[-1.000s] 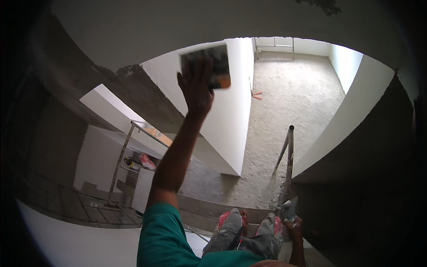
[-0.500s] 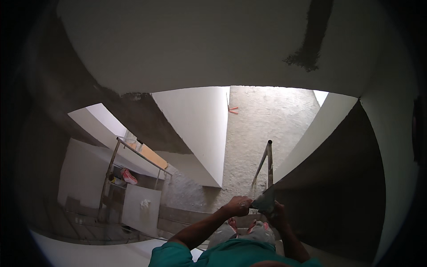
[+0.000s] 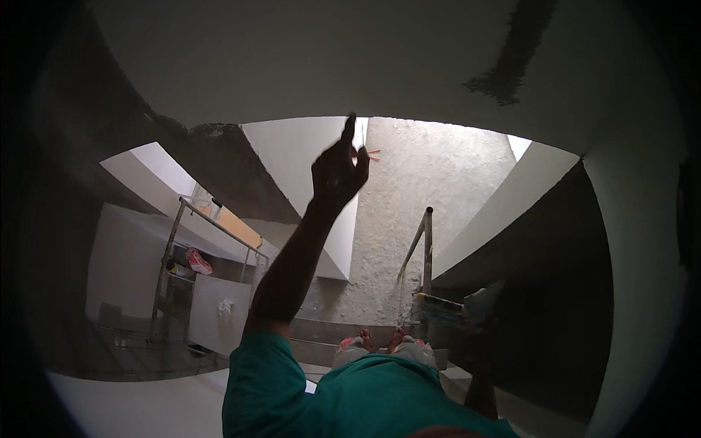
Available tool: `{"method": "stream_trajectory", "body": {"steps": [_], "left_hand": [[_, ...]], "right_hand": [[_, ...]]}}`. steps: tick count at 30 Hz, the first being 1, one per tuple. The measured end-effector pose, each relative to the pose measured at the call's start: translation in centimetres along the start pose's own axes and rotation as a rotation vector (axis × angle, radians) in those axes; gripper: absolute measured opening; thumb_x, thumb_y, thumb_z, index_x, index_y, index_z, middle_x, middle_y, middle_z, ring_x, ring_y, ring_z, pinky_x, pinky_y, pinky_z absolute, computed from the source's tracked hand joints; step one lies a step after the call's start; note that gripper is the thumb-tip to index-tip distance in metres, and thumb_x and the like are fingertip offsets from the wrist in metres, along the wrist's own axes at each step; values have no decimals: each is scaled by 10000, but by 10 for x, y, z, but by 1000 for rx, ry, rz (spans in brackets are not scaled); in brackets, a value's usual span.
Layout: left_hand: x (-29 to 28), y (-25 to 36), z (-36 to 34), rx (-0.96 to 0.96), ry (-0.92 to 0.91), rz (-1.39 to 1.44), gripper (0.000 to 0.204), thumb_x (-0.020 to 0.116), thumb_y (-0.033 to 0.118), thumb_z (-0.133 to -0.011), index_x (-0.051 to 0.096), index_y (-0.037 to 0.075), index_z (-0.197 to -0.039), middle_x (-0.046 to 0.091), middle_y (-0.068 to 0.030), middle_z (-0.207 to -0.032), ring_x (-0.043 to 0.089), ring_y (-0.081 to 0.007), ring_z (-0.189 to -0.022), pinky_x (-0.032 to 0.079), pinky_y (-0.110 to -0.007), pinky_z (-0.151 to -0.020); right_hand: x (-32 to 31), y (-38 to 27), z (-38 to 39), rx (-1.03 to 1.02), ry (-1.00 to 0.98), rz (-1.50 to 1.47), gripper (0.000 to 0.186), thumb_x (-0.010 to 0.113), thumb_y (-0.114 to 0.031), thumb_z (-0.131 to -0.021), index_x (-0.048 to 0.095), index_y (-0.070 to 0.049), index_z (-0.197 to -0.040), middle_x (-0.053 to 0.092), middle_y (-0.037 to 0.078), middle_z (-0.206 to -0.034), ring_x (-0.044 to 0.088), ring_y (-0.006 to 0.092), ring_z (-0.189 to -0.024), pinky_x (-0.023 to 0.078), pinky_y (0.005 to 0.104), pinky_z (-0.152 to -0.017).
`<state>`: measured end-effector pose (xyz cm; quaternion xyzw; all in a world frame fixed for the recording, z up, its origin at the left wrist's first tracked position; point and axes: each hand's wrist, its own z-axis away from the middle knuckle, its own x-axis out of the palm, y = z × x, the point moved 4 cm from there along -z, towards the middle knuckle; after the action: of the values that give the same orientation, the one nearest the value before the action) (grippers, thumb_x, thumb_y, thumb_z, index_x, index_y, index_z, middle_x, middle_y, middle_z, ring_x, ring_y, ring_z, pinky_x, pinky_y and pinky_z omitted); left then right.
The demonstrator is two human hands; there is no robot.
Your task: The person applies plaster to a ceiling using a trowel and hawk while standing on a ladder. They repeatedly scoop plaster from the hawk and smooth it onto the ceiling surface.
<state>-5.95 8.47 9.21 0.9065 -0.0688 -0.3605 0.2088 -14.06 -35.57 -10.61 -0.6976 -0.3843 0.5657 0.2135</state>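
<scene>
My left hand (image 3: 337, 169) is raised at the end of a stretched arm. Its index finger points up to the edge of the pale plastered surface (image 3: 292, 58), and I cannot tell whether it touches. The thumb stands apart, the other fingers look curled, and nothing shows in the hand. Low on the right, my right hand (image 3: 478, 334) is dark and blurred. It holds a putty knife (image 3: 483, 298) with a pale, smeared, broad blade. A wider flat tool (image 3: 442, 303) lies beside that blade, seemingly in the same hand.
A metal frame post (image 3: 428, 244) stands ahead, with a railing (image 3: 219, 230) to the left. Near the railing are a white board (image 3: 212, 306) and a red-and-white bag (image 3: 198, 260). A rough grey floor (image 3: 416, 190) lies far below. A dark patch (image 3: 520, 51) marks the plaster.
My left hand has left the tools and risen up to the plaster edge. My right hand has moved right and down with the tools. The view has shifted slightly.
</scene>
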Motion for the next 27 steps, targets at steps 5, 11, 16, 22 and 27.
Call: {"method": "stream_trajectory", "body": {"steps": [5, 11, 16, 22, 27], "left_hand": [[-8, -4, -59, 188, 365, -138, 655, 605, 112, -797, 407, 45, -1417, 624, -65, -765, 630, -199, -708, 538, -328, -646], [0, 3, -84, 131, 342, -189, 660, 547, 184, -794, 386, 50, -1421, 626, -110, -777, 604, -266, -700, 546, -396, -616], [2, 3, -88, 96, 321, -169, 698, 533, 179, -772, 359, 66, -1438, 629, -120, -817, 593, -287, -703, 547, -428, -649], [8, 6, -90, -4, 250, -219, 734, 548, 130, -736, 363, 60, -1443, 641, -91, -797, 594, -243, -706, 541, -382, -703], [6, 3, -87, -20, 319, -98, 544, 581, 85, -737, 504, 52, -1274, 637, -56, -771, 603, -192, -698, 529, -340, -714]], "right_hand": [[-21, 37, -1, 70, 51, 88, 470, 806, -144, -732, 563, -12, -1112, 603, 162, -1019, 607, 297, -955, 485, 402, -820], [-37, 66, -4, 124, 107, 171, 516, 803, -154, -745, 537, -13, -1163, 559, 162, -1100, 562, 291, -1040, 458, 405, -894], [-45, 59, -18, 163, 53, 168, 576, 800, -193, -764, 503, -7, -1221, 559, 172, -1124, 569, 302, -1044, 459, 415, -915], [-48, 55, -24, 146, 109, 143, 536, 776, -236, -802, 531, 8, -1211, 598, 171, -1102, 600, 313, -1005, 471, 416, -890], [-48, 58, -27, 119, 79, 214, 530, 766, -221, -809, 524, 9, -1220, 580, 183, -1138, 584, 314, -1040, 462, 417, -904]]}}
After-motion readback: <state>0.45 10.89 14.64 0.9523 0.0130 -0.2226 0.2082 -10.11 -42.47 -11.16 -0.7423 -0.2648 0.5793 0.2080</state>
